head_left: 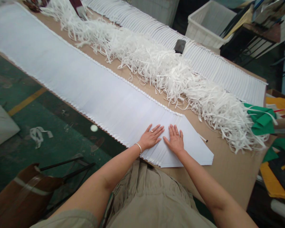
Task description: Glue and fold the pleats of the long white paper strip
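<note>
A long row of overlapping white paper sheets (85,85) runs along the near side of the table, fanned so that only narrow edges show at the right end. My left hand (151,137) lies flat on these sheets, fingers spread, a ring and a bracelet on it. Just to its right, my right hand (175,139) rests palm down with fingers stretched out, pressing on the last fanned edges. The end sheet (194,142) lies more fully exposed, with angled corners. Beside its upper edge a thin white stick with a dark tip (204,138) lies on the table.
A heap of white paper strips (171,76) stretches along the brown table (239,171). Behind it lies another overlapping row (228,69) with a dark phone-like object (180,46) on it. Green cloth (261,118) sits at the right end. A white bin (209,22) stands beyond.
</note>
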Demonstrator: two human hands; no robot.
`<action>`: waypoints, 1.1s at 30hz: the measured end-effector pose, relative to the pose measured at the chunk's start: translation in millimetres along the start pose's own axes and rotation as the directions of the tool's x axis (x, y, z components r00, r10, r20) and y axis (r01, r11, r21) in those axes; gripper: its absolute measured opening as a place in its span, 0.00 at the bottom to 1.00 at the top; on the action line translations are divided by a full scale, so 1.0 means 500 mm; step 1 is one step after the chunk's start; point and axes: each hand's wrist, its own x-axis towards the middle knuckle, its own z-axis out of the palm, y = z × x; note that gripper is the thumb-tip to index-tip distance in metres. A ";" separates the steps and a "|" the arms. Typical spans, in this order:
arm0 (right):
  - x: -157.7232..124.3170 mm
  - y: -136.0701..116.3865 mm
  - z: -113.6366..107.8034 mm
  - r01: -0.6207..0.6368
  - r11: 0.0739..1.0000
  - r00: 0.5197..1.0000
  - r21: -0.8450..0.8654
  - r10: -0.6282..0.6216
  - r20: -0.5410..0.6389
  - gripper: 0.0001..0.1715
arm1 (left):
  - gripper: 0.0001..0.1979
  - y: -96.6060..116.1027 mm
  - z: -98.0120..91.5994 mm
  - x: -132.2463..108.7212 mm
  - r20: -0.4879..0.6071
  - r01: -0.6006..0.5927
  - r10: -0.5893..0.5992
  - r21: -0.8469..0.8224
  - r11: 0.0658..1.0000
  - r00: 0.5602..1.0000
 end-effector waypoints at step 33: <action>-0.118 0.072 0.036 -0.241 0.970 0.961 0.017 0.241 -0.139 0.44 | 0.30 0.021 -0.022 0.004 0.056 -0.072 0.073 -0.018 0.997 0.996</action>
